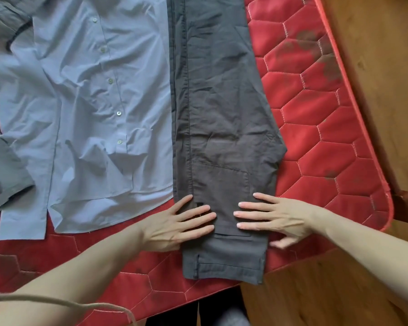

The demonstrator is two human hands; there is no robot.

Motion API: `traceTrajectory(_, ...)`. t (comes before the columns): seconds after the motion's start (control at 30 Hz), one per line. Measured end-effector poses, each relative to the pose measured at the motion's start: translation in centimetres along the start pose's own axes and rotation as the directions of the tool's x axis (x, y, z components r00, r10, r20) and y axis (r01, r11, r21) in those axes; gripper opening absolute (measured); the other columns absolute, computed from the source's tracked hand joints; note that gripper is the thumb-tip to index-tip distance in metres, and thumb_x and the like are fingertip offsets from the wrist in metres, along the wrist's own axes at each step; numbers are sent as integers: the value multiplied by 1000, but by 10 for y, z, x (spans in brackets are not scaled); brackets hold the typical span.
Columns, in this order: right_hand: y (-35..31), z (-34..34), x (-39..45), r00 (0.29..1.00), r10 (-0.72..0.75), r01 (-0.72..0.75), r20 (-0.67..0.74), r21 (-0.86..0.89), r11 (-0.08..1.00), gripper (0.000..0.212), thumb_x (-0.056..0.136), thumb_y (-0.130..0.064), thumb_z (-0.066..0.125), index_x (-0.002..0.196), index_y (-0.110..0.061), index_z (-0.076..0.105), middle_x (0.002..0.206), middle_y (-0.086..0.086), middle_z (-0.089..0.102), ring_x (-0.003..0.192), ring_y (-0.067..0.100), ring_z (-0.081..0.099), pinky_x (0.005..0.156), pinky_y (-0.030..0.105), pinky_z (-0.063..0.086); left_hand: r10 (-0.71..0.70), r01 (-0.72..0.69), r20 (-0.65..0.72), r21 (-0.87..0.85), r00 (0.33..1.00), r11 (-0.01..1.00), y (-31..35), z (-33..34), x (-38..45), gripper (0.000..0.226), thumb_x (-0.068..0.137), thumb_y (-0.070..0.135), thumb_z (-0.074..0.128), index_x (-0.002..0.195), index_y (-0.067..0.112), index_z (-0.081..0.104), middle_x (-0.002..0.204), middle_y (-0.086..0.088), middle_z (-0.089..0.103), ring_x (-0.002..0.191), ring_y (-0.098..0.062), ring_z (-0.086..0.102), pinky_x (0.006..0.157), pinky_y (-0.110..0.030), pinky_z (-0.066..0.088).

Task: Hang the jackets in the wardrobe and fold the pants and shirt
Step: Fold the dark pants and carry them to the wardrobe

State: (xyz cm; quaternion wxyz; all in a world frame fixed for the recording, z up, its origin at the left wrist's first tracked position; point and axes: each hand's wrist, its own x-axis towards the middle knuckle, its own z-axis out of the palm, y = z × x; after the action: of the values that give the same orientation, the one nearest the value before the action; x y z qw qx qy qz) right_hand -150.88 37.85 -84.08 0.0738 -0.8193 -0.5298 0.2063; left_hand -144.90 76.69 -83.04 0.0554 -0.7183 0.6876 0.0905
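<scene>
- Red quilted mattress (316, 137) on the bed carries everything.
- Light blue button-up shirt (85, 114) lies flat, touching the pants' left edge.
- Dark grey cotton pants (217, 102), legs stacked lengthwise; soft, light, limp, so best gripped at waistband corners.
- Left hand (174, 227) and right hand (276, 217) press flat near the waistband, fingers straight, gripping nothing.

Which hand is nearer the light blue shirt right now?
Left. The left hand lies flat on the pants' waist area, just right of the shirt's hem corner. The right hand presses the pants' far side, farther away.
</scene>
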Motion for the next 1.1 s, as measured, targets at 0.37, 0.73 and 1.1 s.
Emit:
traceTrajectory(0.37,-44,4,19,970,190,-201,-151,-59,978,70,94,-14,46,162,-30,36,170,8,29,157,43,20,122,63,28,-112,127,61,-417,992,900,10,4,8,106,88,79,50,168,22,12,176,-8,4,162,-33,1,127,-61,0)
traceTrajectory(0.73,-57,-21,34,516,777,-337,-359,749,570,29,102,-21,59,128,-14,69,124,-13,72,121,-5,63,113,21,41,-407,224,30,-870,913,439,11,-19,9,75,100,52,57,159,12,39,163,-1,44,157,-16,29,131,-38,14)
traceTrajectory(1.1,-54,-28,82,-155,978,-418,-142,906,65,18,103,-24,63,101,-6,61,84,6,68,77,34,62,74,47,50,-879,345,448,-861,166,-373,3,-38,60,63,94,69,47,68,13,58,61,11,56,62,-6,46,63,-47,45)
